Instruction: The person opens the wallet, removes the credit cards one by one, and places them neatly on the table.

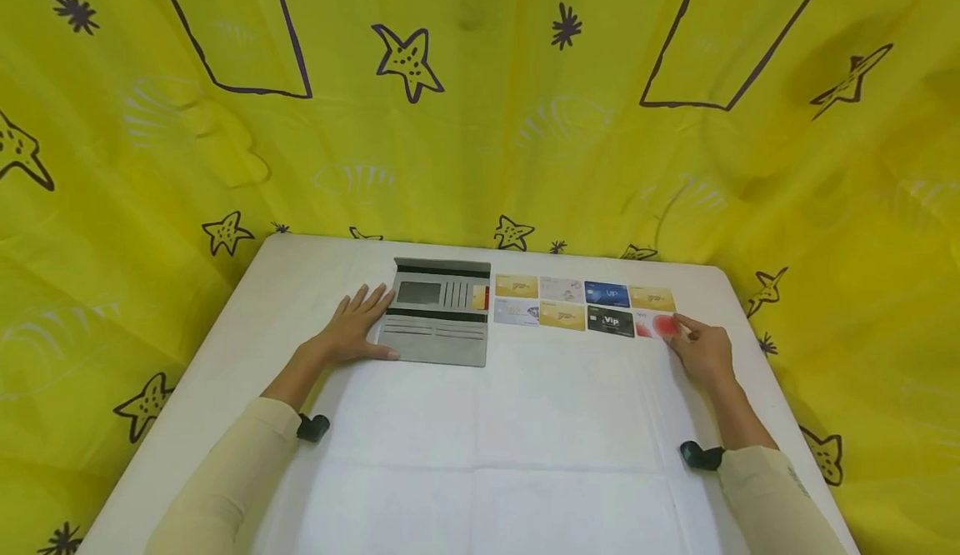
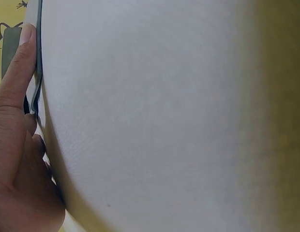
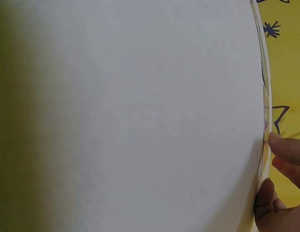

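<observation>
A grey wallet (image 1: pixel 435 350) lies unfolded on the white table, with card slots and a dark window showing. A yellow and red card (image 1: pixel 480 297) sticks out of one slot. My left hand (image 1: pixel 352 326) rests at the wallet's left edge, fingers spread, the thumb on its lower left corner. To the right of the wallet, several cards lie in two rows. My right hand (image 1: pixel 703 353) holds the right end of a white and red card (image 1: pixel 654 325) between thumb and index finger, at the end of the lower row. Its other fingers are curled in.
Beside the red card lies a black VIP card (image 1: pixel 611 322), with a blue VIP card (image 1: pixel 607 294) above it. Gold and pale cards fill the other places. A yellow patterned curtain (image 1: pixel 480 138) hangs behind and beside the white table (image 1: pixel 480 438).
</observation>
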A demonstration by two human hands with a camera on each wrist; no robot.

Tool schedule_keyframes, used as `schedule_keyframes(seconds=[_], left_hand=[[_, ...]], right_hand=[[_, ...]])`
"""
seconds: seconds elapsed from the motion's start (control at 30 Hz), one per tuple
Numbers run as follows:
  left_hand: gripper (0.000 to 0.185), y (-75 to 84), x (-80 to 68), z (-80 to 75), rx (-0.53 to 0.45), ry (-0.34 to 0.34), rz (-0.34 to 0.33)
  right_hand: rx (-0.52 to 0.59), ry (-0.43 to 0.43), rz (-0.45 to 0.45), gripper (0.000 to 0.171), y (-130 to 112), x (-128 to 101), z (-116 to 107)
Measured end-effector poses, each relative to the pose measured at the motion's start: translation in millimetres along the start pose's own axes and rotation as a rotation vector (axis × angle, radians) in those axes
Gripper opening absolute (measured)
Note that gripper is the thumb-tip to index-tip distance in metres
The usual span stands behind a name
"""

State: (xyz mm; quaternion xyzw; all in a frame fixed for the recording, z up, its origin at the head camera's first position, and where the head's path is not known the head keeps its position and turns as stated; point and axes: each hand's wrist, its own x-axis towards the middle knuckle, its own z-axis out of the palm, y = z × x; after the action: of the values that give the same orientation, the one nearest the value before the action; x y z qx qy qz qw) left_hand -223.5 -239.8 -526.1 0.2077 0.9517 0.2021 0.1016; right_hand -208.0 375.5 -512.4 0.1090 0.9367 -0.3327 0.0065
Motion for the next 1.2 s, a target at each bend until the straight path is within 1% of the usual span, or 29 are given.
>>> schedule_keyframes(seconds=[0.17, 0.4, 0.6, 0.73, 0.87, 1.07, 1.2], left_hand=[[0.119, -0.8, 0.5, 0.9, 0.0, 0.0, 0.005], [0.119, 0.2, 0.2, -1.2, 0.004, 0.004, 0.003], [0.118, 0.8, 0.2, -1.3, 0.009, 0.004, 0.007], [0.118, 0.3, -0.6, -1.1, 0.009, -0.001, 0.001], [0.119, 0.6, -0.8, -1.2, 0.006, -0.003, -0.002], [0.119, 0.6, -0.9, -1.6, 0.006, 0.002, 0.003], [0.119, -1.2, -0.7, -0.3, 0.009, 0.005, 0.004]], right_hand=[[0.041, 0.025, 0.028, 0.056, -2.3, -3.0, -1.3], [0.09, 0.028, 0.077, 0.065, -13.1, -4.0, 1.4], [0.103, 0.048, 0.079, 0.068, -25.4, -4.0, 6.2], [0.13, 0.05, 0.085, 0.069, -31.7, -4.4, 11.3], [0.136, 0.056, 0.057, 0.067, -38.9, -5.7, 17.5], [0.129, 0.072, -0.021, 0.06, -48.5, -7.3, 28.7], [0.127, 0.069, -0.079, 0.059, -55.6, -8.2, 34.7]])
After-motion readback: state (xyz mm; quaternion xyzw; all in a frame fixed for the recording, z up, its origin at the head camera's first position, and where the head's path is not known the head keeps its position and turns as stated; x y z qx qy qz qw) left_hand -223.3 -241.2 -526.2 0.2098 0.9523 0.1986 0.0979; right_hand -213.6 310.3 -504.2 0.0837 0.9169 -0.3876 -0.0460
